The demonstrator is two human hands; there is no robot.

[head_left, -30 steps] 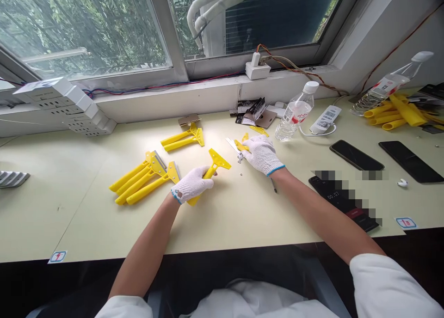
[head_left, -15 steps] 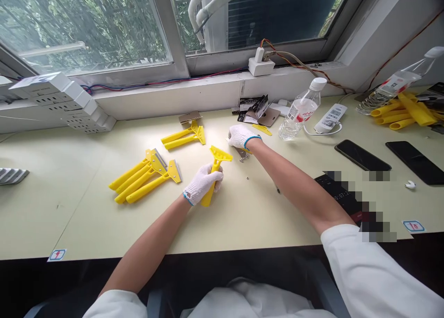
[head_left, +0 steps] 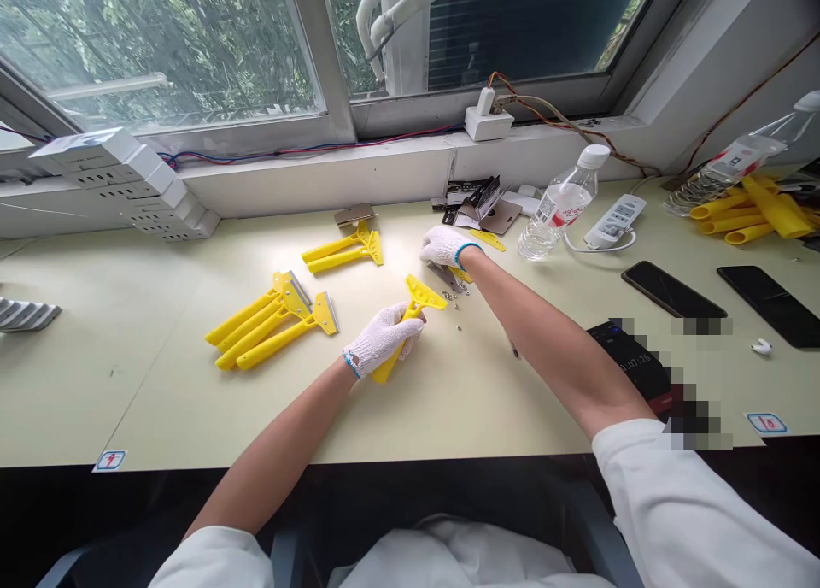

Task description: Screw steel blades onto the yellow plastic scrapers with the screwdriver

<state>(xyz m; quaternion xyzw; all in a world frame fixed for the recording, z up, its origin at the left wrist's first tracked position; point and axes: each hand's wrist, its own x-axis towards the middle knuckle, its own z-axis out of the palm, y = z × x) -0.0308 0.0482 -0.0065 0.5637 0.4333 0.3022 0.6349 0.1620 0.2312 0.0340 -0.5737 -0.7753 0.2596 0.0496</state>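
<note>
My left hand [head_left: 383, 340], in a white knit glove, is wrapped around the yellow handle of a scraper [head_left: 424, 294]. The scraper's flat triangular head points up and away, and no blade shows on it. Over the back middle of the table, my gloved right hand [head_left: 443, 246] has its fingers curled downward; what they hold, if anything, is hidden. Just below that hand lie thin metal blades [head_left: 447, 278] and several small screws or nuts [head_left: 453, 296]. A yellow plate [head_left: 488, 240] rests beyond the right wrist.
Several bladed scrapers [head_left: 272, 323] lie at left, with two more yellow scrapers [head_left: 346, 252] behind. Black packages [head_left: 474, 196], a water bottle [head_left: 557, 203], a power strip [head_left: 615, 220] and phones [head_left: 672, 289] stand or lie rightward. White boxes [head_left: 137, 186] are stacked by the window.
The scraper in my left hand has shifted slightly right and its head has tilted to the right. My right hand remains over the blades, its fingers turned a little further down.
</note>
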